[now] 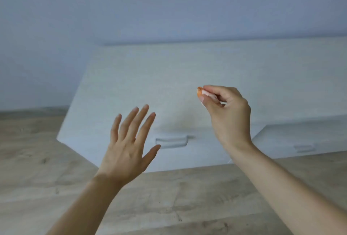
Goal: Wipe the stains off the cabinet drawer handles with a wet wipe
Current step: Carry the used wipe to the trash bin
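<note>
A low white cabinet (131, 88) stands against the wall. Its drawer front carries a pale bar handle (171, 141), and a second drawer handle (304, 148) shows further right. My left hand (129, 140) is raised in front of the cabinet with fingers spread, holding nothing, just left of the first handle. My right hand (227, 110) hovers above and right of that handle, fingers pinched on a small orange and pink object (201, 92). I cannot tell what the object is. No wet wipe is visible.
A light wood floor (169, 197) stretches from the cabinet's base toward me and off to the left. A plain pale blue-grey wall (169, 5) rises behind the cabinet.
</note>
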Demonstrator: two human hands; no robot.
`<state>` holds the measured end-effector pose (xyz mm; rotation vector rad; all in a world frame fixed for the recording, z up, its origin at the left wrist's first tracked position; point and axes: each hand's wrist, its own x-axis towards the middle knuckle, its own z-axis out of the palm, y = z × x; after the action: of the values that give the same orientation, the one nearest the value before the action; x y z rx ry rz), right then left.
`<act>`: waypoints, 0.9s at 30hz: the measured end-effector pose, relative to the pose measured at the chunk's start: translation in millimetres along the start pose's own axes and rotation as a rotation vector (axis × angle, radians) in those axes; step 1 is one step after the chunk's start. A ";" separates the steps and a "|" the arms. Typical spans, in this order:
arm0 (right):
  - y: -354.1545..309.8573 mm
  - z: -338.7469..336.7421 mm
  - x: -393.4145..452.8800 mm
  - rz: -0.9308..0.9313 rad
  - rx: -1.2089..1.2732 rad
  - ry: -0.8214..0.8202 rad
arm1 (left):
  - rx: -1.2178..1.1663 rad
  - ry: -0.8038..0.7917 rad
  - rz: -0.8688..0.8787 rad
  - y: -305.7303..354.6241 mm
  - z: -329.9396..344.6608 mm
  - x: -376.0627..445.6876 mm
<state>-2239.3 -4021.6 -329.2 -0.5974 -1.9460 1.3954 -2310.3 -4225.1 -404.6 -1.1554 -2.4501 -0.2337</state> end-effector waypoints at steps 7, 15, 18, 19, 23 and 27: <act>-170.4 -119.8 117.9 0.098 -0.294 -0.097 | 0.061 -0.362 0.001 36.8 -180.5 167.2; -299.2 -287.2 193.5 0.172 -0.544 -0.097 | 0.135 -0.360 0.145 131.8 -332.0 339.3; -320.1 -350.9 197.9 0.172 -0.578 -0.036 | 0.133 -0.329 0.214 181.5 -362.5 375.7; -324.9 -371.2 197.3 0.174 -0.589 -0.019 | 0.126 -0.320 0.239 199.0 -370.0 385.3; -337.9 -443.9 191.4 0.183 -0.630 0.037 | 0.133 -0.308 0.377 266.7 -393.7 418.0; -341.6 -504.1 192.7 0.164 -0.606 0.182 | 0.086 -0.276 0.480 329.4 -405.7 454.5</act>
<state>-1994.6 -3675.2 148.4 -1.1394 -2.2000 0.7816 -2193.4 -3828.1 150.8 -1.7847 -2.2818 0.1840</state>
